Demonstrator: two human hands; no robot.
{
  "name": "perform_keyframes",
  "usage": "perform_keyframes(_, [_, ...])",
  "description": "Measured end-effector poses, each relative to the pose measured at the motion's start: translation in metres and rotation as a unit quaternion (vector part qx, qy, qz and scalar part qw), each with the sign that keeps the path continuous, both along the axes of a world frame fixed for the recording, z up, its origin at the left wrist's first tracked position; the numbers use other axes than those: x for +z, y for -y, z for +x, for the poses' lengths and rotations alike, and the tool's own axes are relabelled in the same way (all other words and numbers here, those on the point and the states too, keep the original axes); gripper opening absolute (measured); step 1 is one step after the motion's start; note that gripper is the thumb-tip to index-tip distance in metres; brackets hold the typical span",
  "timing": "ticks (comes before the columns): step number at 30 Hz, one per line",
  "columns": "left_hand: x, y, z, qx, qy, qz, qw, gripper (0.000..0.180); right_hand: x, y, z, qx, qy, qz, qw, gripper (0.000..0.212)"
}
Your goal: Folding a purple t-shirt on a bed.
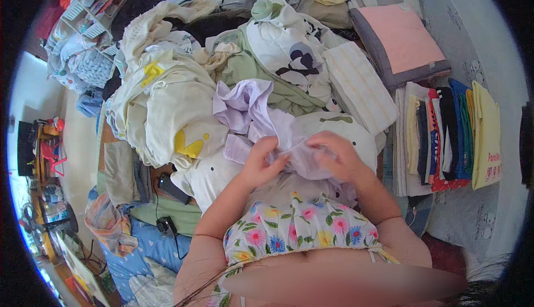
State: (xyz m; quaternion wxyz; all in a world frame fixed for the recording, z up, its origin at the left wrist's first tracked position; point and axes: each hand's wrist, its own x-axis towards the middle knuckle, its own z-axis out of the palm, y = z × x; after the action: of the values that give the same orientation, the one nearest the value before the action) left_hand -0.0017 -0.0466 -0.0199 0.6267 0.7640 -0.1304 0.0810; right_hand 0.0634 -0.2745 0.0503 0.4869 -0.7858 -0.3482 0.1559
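Head view: left hand (262, 165), thumb and fingers parted, touches lavender satiny cloth (242, 105); whether the blurred right hand (338, 158) pinches it, I can't tell. Light, even tension should suit.

soft, fairly bright daylight-like light fills the frame, strongest at the left rim, where a blue-white glow washes out detail beside the shelf (45, 195). shadows are faint, mostly in folds of the clothes (183, 98). fisheye distortion curves the wall (498, 40) at right, and black closes in the corners. the right hand (339, 154) looks slightly blurred; a smeared oval patch (345, 285) covers the bottom.
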Motion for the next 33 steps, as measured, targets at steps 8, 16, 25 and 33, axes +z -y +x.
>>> perform_keyframes(8, [0.042,0.002,-0.004,0.051,-0.161,0.052,0.984,0.063,-0.037,-0.038,-0.033,-0.035,0.184,-0.156,0.970,0.055])
perform_keyframes(16, [0.021,-0.012,-0.002,-0.025,-0.053,-0.053,0.997,0.069,-0.060,-0.009,-0.017,-0.066,0.079,0.005,0.995,0.021])
perform_keyframes(25, [-0.004,0.013,0.010,0.043,-0.007,0.068,0.997,0.051,-0.038,0.002,-0.013,-0.076,-0.055,0.053,0.994,0.020])
perform_keyframes(33, [0.022,0.017,0.014,0.097,0.046,0.017,0.994,0.035,-0.017,-0.007,-0.011,-0.185,0.265,0.036,0.946,0.047])
